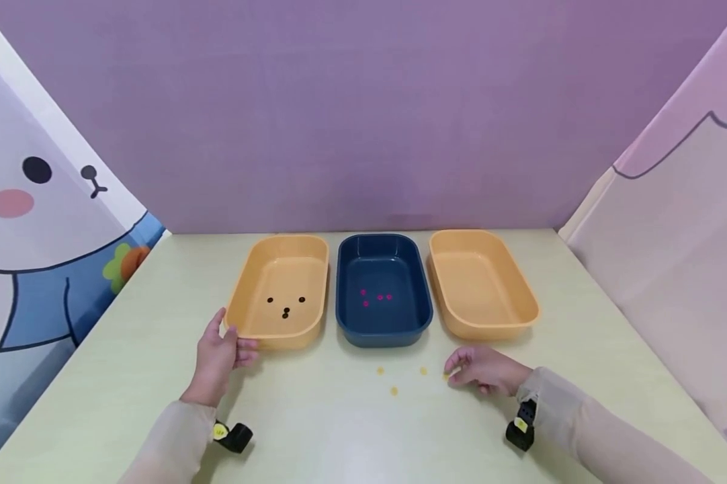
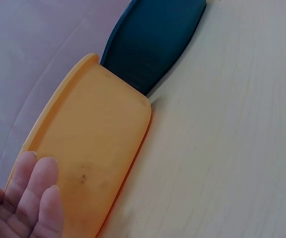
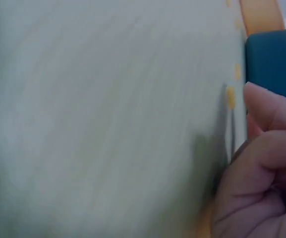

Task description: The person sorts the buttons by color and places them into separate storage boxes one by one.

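Observation:
My left hand (image 1: 217, 353) rests at the near left corner of the left yellow tray (image 1: 306, 336), its fingers (image 2: 47, 191) loosely extended along the outer wall. Small black pieces (image 1: 285, 312) lie in that tray. Beyond it stands a dark blue tray (image 1: 384, 339) holding magenta ring-shaped pieces (image 1: 380, 297). My right hand (image 1: 487, 370) is low over the table, fingers curled, fingertips right at a small yellow piece (image 1: 445, 377). In the right wrist view a thin blurred sliver runs beside that piece (image 3: 230, 96); I cannot tell whether the fingers pinch it.
More yellow pieces lie left of the right hand, such as one (image 1: 423, 370) below the blue tray and another (image 1: 394, 390) nearer me. The right yellow tray (image 1: 484, 289) stands behind my right hand. A purple wall (image 1: 369, 121) backs the pale table (image 1: 339, 437).

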`<state>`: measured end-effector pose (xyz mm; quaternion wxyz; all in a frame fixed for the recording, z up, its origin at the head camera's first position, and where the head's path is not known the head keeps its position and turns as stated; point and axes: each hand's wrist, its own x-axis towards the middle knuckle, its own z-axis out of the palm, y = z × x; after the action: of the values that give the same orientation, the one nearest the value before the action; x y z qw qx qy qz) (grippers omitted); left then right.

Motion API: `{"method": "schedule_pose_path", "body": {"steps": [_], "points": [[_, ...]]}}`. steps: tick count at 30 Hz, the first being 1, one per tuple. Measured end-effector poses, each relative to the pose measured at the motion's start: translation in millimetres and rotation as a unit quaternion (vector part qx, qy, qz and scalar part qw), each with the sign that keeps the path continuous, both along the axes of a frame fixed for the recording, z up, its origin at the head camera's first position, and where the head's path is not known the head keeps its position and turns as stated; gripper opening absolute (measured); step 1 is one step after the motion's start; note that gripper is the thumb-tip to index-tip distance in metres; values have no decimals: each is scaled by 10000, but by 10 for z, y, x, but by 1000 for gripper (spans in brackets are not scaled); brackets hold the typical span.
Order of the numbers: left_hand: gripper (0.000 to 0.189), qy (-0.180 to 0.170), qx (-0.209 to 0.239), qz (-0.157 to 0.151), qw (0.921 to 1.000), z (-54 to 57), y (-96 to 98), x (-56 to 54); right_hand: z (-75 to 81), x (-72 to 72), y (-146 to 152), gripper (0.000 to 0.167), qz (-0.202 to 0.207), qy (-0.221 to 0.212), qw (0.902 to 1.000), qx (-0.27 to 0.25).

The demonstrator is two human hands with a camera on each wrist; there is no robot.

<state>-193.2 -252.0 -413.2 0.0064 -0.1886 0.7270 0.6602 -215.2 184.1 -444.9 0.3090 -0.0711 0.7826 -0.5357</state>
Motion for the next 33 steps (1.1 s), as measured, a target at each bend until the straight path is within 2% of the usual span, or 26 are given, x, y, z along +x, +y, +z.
{"method": "schedule_pose_path", "body": {"steps": [6, 11, 16, 21, 25, 33], "points": [[59, -41, 40, -22, 10000, -9, 19, 9, -45, -37, 56, 22, -35, -147, 9999, -16], [60, 25, 113, -27, 9999, 23, 14, 24, -45, -83, 72, 26, 132, -223, 9996, 58], [60, -42, 159, 79, 9998, 45, -31, 85, -49, -97, -10, 26, 276, -155, 9992, 261], [60, -56, 144, 102, 9998, 30, -47, 97, -52, -110, -40, 21, 233, -6, 9981, 578], [60, -30, 208, 138, 9997, 35, -56, 93, -42, -110, -50, 20, 289, 178, 9981, 509], [59, -60, 108, 82, 9999, 57, -15, 96, -65, 38, -58, 12, 399, 836, 9940, 587]]}}
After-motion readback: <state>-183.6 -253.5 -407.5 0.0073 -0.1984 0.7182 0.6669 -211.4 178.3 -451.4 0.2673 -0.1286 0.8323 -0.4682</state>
